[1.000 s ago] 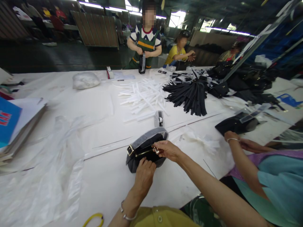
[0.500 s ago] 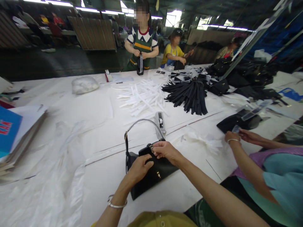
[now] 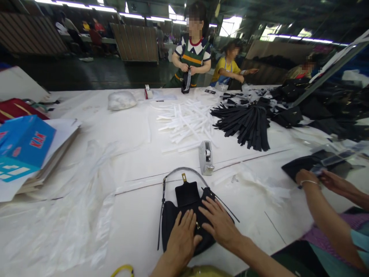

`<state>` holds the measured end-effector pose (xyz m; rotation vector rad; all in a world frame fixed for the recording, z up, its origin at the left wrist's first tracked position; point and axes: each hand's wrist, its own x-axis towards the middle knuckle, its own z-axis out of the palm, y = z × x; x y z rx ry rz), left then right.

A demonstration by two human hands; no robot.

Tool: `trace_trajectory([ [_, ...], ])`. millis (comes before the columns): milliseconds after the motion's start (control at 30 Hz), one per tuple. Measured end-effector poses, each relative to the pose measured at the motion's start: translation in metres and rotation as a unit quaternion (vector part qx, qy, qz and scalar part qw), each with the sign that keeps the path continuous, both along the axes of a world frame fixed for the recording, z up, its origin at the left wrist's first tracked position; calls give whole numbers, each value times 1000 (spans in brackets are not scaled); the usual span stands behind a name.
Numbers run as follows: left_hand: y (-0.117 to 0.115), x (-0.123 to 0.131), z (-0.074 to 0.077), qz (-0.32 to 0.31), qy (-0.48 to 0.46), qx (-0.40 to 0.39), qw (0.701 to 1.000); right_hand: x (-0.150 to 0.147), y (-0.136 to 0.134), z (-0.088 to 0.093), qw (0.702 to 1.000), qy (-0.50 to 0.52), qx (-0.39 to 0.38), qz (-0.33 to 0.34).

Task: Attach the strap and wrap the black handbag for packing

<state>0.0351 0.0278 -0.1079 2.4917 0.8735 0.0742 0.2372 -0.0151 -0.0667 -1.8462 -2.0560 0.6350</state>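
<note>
A black handbag (image 3: pixel 170 215) lies on the white table in front of me, its strap (image 3: pixel 184 169) arching away from me. The flap (image 3: pixel 186 194) is folded back, with a gold clasp piece (image 3: pixel 184 177) at its end pointing away. My left hand (image 3: pixel 184 232) rests flat on the bag's front, fingers stretched out. Flat on the right part of the bag is my right hand (image 3: pixel 220 221), its fingers spread. Between the hands a small gold fitting (image 3: pixel 197 225) shows on the bag.
Beyond the bag stands a grey tape dispenser (image 3: pixel 206 157). Farther back lie white strips (image 3: pixel 187 121) and a bundle of black straps (image 3: pixel 245 123). A blue box (image 3: pixel 29 142) sits at left beside clear plastic sheeting (image 3: pixel 77 207). At right, a co-worker's hands (image 3: pixel 311 179) handle a black piece.
My right hand has let go of the gold clasp, and the flap now lies folded back. Both hands have flattened onto the bag. The view has turned left.
</note>
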Motion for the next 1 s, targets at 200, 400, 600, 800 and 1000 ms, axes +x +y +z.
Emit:
trace_trajectory([
  [200, 5, 3, 4, 13, -8, -5, 1000, 0, -13, -15, 994, -96, 29, 50],
  [400, 24, -43, -6, 209, -81, 62, 973, 21, -2, -27, 993, -51, 31, -97],
  [600, 47, -88, -24, 458, -179, -207, 846, 53, 17, -36, 920, 147, -159, -327],
  [800, 76, -66, -15, 474, -237, -439, 725, 54, 60, -36, 805, 377, -283, -359],
  [1000, 83, -47, -3, 436, -294, -564, 637, 42, 73, -42, 791, 423, -281, -341],
])
